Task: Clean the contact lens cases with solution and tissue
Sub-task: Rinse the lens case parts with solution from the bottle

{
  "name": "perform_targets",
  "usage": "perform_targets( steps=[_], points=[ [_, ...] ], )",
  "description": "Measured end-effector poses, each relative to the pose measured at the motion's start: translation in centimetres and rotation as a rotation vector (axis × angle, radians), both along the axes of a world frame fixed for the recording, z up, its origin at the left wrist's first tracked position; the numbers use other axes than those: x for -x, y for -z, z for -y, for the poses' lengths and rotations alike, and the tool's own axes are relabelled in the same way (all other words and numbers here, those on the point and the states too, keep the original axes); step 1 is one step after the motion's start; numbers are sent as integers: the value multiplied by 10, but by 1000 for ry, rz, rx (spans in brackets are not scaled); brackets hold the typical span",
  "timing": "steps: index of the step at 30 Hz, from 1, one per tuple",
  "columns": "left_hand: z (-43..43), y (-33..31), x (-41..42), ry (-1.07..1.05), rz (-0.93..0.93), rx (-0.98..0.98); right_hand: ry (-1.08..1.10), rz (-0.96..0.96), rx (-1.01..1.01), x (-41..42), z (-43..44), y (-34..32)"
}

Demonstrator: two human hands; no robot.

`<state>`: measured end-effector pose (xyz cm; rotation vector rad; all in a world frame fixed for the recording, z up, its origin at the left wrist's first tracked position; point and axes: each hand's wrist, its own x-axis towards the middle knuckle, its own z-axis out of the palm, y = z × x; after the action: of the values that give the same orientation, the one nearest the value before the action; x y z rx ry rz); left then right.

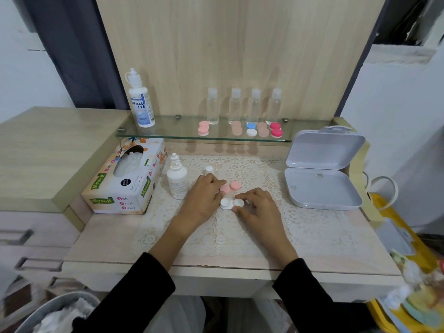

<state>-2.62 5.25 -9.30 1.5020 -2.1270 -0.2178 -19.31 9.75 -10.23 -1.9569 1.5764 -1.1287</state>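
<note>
White lens case (231,203), right grip (258,209) pinching one end, left grip (204,197) beside

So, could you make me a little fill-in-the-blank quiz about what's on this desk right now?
1. The right hand pinches the white plastic contact lens case; just beyond it lies a ___ one.
2. The cardboard tissue box sits to the ___ of the small white solution bottle.
3. The glass shelf carries ___ clear plastic bottles.
4. The pale hinged plastic box lies ___.
Missing words: pink; left; four; open.
</note>
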Motion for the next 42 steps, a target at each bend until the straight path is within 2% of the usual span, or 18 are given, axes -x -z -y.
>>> perform_targets(
  steps=[5,11,17,28,31,35,42],
  points=[
    [-2,2,-2,25,56,7,-1,-9,16,0,0,-1],
    [1,-1,-5,181,64,33,6,-15,8,-1,-1,-2],
    [-1,1,-11,266,15,85,11,-18,14,-1,-2,-3],
    [-5,-2,-12,149,-66,73,17,-29,13,-1,-1,-3],
    [-8,-2,-12,130,-162,61,11,-32,9,-1,-1,-3],
    [-15,-5,-13,197,-234,37,20,-34,13,-1,-1,-2],
    [-21,-1,-16,265,-188,22,11,-38,7,0,0,0]
  ],
)
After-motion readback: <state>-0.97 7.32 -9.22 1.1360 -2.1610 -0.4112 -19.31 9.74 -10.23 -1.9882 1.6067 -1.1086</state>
